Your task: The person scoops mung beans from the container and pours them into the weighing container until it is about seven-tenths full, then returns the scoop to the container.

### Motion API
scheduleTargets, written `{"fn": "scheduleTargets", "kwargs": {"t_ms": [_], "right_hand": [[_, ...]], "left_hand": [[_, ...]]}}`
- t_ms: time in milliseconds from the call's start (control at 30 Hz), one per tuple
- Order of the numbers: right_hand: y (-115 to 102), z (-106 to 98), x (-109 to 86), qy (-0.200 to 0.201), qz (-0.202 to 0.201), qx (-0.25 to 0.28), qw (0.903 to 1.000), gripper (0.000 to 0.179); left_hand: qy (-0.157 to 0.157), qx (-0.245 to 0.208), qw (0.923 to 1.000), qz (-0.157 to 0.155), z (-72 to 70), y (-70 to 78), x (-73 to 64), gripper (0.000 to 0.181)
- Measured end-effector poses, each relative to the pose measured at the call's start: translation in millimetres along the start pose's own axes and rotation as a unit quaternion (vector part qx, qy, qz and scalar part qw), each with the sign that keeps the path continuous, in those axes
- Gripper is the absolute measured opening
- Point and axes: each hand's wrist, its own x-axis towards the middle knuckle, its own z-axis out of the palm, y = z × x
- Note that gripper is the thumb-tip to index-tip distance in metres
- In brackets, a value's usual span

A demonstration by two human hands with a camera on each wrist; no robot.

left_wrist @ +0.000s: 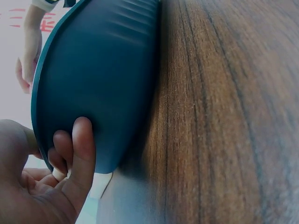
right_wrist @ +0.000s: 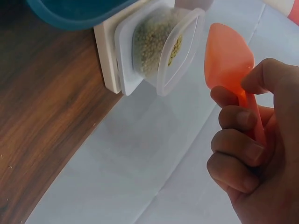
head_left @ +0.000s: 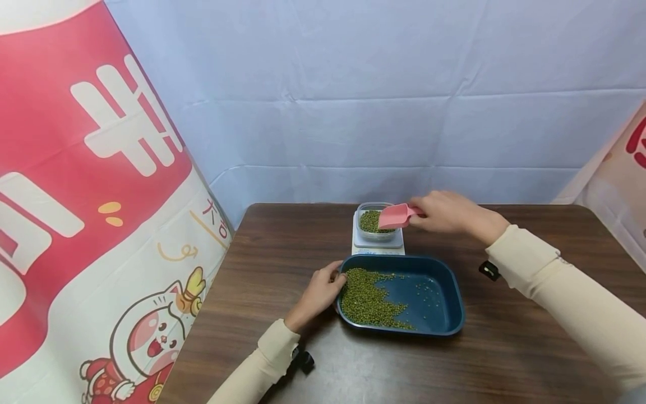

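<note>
My right hand grips the handle of a small pink scoop, its fingers curled round it in the right wrist view. The scoop's bowl looks empty there and hangs over the right side of a clear plastic container. Green beans partly fill that container, which stands on a white kitchen scale. My left hand holds the left end of a dark blue tray, thumb at the rim and fingers against the outer wall. Green mung beans lie heaped in the tray's left part.
A brown wooden table bears everything. The scale stands just behind the tray, near the table's back edge. A pale cloth hangs behind the table, and a red and white printed banner hangs on the left. A few loose beans dot the tray's right part.
</note>
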Motion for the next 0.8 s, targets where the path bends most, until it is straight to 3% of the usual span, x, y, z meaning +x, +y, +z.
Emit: {"fn": "scheduleTargets", "kwargs": {"t_ms": [300,800], "right_hand": [[-15,7,-13.7,0.019,-0.019,-0.003,0.9996,0.019],[-31,33,-33.6,-0.007,-0.042,0.01,0.999,0.012]], "left_hand": [[-0.001,-0.005,1.0,-0.004,1.0,0.0,-0.3,0.039],[0.004,-0.002,1.0,0.002,0.9,1.4,-0.8,0.039]]}}
